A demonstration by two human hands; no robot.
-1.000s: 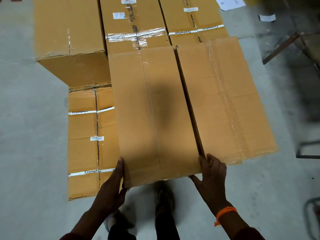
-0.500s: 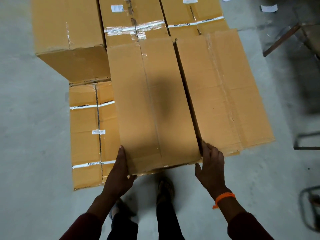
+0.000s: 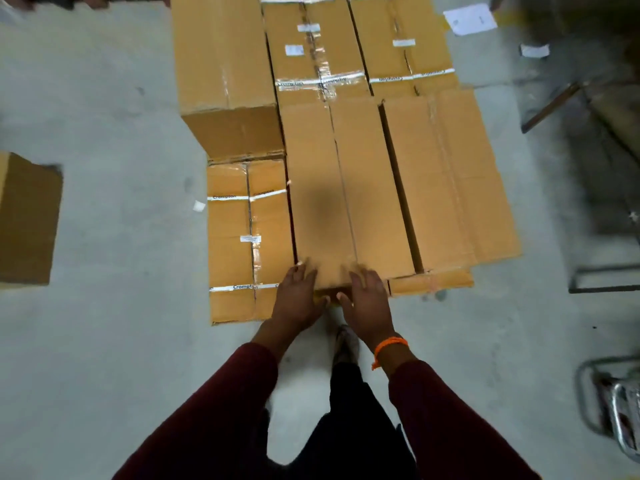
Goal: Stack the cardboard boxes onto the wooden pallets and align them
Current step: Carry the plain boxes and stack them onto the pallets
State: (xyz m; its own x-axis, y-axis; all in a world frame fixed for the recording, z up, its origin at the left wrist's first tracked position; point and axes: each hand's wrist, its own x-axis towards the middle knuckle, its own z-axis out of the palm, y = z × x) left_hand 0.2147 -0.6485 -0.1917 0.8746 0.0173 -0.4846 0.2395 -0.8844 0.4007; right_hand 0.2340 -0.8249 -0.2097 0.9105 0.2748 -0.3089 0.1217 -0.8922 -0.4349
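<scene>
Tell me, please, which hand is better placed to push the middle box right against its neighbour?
Probably the left hand: it sits at the middle box's near left corner and can push toward the right box across the dark gap. The right hand rests mid-edge.

The tape bands (image 3: pixel 228 198) on the near-left cardboard box (image 3: pixel 228 258) read "Crompton"; its small label (image 3: pixel 250 239) is illegible.

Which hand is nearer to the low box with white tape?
Left. The left hand is beside the low box; the right hand lies farther right, on the middle box.
</scene>
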